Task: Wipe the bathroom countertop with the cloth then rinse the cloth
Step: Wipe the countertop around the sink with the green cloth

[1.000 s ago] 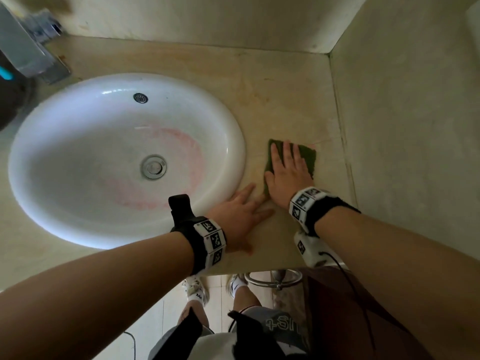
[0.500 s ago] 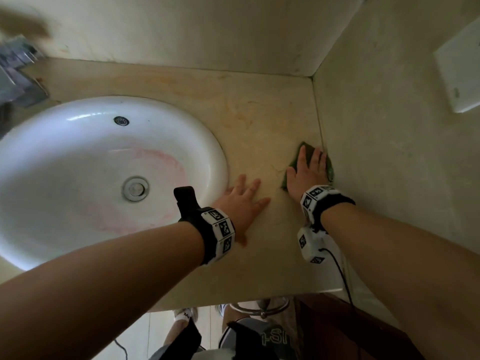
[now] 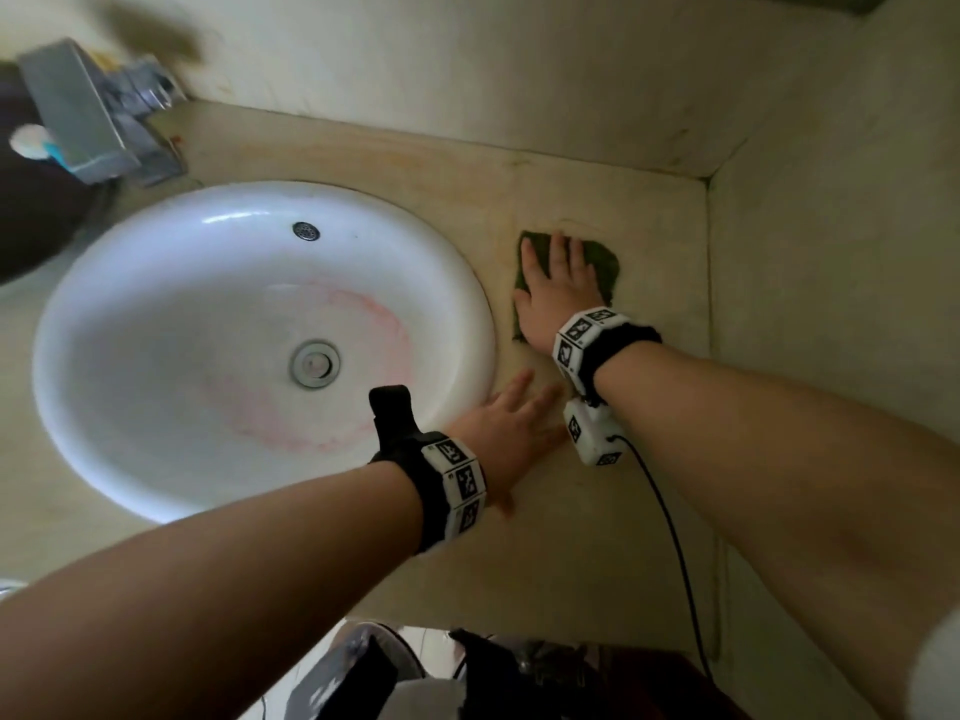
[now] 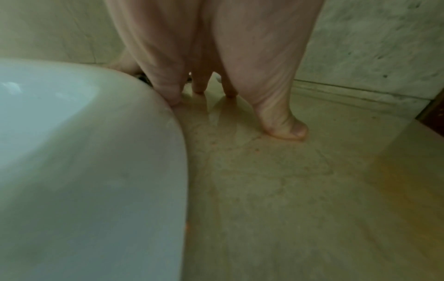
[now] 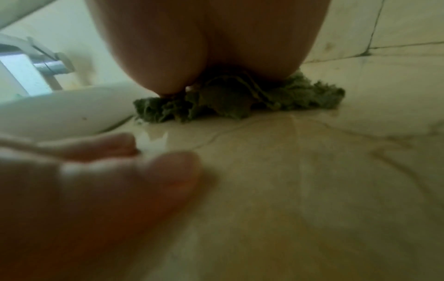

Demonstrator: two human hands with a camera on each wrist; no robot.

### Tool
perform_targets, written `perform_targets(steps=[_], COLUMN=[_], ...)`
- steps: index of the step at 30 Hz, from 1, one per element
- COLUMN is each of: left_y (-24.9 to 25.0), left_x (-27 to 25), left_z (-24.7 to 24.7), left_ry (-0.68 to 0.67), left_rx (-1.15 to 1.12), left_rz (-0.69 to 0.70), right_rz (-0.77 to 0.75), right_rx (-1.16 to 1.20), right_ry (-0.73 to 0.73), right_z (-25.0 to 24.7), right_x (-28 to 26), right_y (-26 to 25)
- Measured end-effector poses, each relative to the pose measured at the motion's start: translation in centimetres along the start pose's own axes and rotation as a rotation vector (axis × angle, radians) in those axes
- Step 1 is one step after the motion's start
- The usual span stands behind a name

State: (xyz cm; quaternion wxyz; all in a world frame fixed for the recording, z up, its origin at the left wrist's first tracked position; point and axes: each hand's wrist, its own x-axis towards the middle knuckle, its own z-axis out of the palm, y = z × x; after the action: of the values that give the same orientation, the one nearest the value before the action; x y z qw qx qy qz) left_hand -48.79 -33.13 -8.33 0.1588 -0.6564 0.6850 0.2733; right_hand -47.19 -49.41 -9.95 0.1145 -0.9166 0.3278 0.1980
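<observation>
My right grip (image 3: 558,288) presses flat-fingered on the green cloth (image 3: 602,262), at three o'clock of the sink (image 3: 467,283); left grip (image 3: 506,433) spread flat on the surface (image 3: 649,459). I judge wiping underway, rinsing left.

The beige stone desk (image 3: 597,553) holds a round white basin (image 3: 457,283) set into its left part. Between the basin's right rim and the desk's right edge lies a green cloth (image 3: 605,262), pressed flat under the right hand (image 3: 558,291). The left hand (image 3: 506,433) rests flat nearer the front edge, just beside the basin. A metal tap (image 3: 78,116) stands at the back left corner.
</observation>
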Motion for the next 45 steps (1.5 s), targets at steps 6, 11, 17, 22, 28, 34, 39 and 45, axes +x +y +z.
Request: perform_targets(steps=[6, 11, 17, 22, 28, 34, 39, 45], left_y=[-0.3, -3.6, -7.7, -8.6, -12.8, -18.4, -17.0, -14.6], left_x=[-0.7, 0.7, 6.5, 8.4, 8.3, 7.0, 7.6, 8.4], left_z=[-1.1, -5.1, -9.7, -8.8, -9.8, -10.4, -10.7, -9.7], left_ry=[-0.024, 0.359, 0.126, 0.031, 0.045, 0.014, 0.014, -0.029], left_rx=[-0.026, -0.193, -0.075, -0.071, -0.141, -0.137, -0.086, -0.04], left_rz=[-0.001, -0.051, -0.043, -0.009, -0.09, -0.248, -0.212, -0.036], right_rz=[-0.046, 0.309, 0.335, 0.354, 0.367, 0.358, 0.367, 0.418], right_rx=[0.189, 0.301, 0.178, 0.186, 0.195, 0.215, 0.172, 0.071], right_ry=[0.079, 0.035, -0.105, -0.16, -0.198, -0.221, -0.249, -0.297], right_z=[-1.0, 0.8, 2.3, 1.3, 0.9, 0.3, -0.2, -0.7], right_x=[-2.4, -6.9, -7.4, -7.2, -6.9, -7.2, -6.8, -5.5], right_y=[1.3, 5.3, 3.8, 3.9, 3.9, 3.5, 3.3, 2.5])
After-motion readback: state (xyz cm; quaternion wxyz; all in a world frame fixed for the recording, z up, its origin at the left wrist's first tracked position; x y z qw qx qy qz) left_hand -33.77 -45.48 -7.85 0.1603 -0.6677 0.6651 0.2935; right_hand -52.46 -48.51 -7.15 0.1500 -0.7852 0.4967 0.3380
